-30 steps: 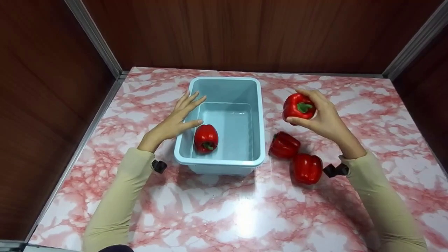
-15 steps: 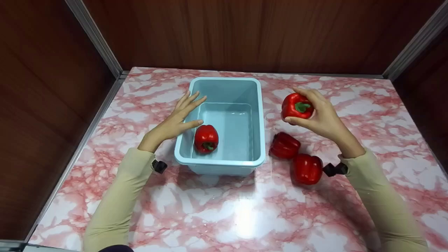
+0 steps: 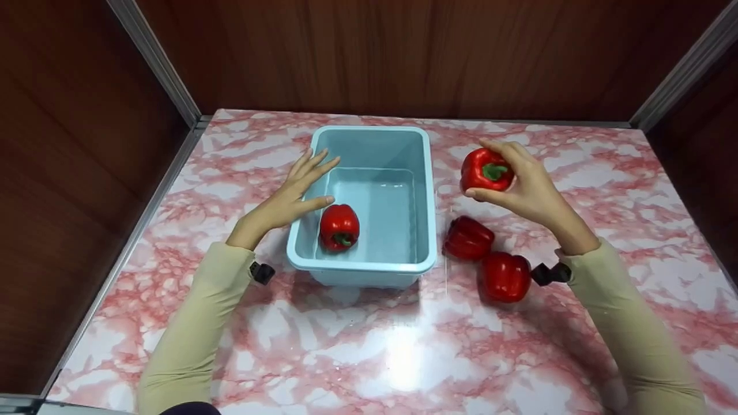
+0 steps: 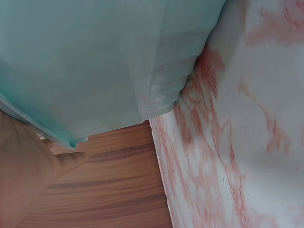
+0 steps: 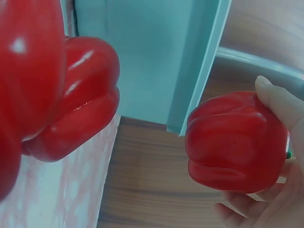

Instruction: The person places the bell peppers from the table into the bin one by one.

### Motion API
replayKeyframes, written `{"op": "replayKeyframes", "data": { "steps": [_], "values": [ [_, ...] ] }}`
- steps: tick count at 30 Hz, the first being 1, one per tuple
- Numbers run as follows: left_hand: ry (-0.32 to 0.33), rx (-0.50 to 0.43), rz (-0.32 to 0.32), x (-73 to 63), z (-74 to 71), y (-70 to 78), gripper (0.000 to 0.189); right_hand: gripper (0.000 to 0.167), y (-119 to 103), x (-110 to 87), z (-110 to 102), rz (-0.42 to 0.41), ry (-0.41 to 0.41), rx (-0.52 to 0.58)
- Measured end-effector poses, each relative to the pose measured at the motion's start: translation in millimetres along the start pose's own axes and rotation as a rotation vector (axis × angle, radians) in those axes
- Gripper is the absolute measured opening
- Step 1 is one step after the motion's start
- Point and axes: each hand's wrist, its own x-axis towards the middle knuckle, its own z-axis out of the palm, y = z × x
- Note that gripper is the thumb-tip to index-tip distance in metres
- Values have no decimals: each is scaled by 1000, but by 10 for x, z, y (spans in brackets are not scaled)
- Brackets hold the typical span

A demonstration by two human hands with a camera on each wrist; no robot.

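Observation:
My right hand [image 3: 531, 187] grips a red bell pepper [image 3: 483, 168] above the table, thumb on the near side and fingers on the far side, green stem facing the palm side. In the right wrist view that bell pepper [image 5: 237, 142] hangs clear of the table. My left hand [image 3: 288, 196] lies over the left rim of a light blue plastic tub [image 3: 380, 267], fingers spread and straight. One red bell pepper [image 3: 339, 227] lies inside the tub, near its front left corner. In the left wrist view the tub's outer wall [image 4: 95, 61] hides most of the left hand [image 4: 28, 171].
Two more red bell peppers, one [image 3: 469, 238] close to the tub's right side and another [image 3: 506, 277] nearer the front, lie on the pink-and-white marbled table [image 3: 357, 357]. Dark wooden panels [image 3: 403, 57] with metal edging enclose the back and sides.
My right hand, with the bell pepper in it, has shifted slightly left and away toward the back. The left hand and the tub have stayed in place.

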Motion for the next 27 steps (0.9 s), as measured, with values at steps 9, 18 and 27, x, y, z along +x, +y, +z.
{"op": "replayKeyframes", "data": {
  "steps": [9, 18, 27],
  "values": [
    [1, 7, 6, 15, -12, -3, 68, 77, -39, 39, 8, -16, 8, 3],
    [-2, 11, -1, 24, -14, -20, 68, 77, -105, 101, 17, -23, -5, 22],
    [-4, 12, -13, 6, 4, -17, 68, 78, -198, 144, 23, -35, -24, 11]
  ]
}}
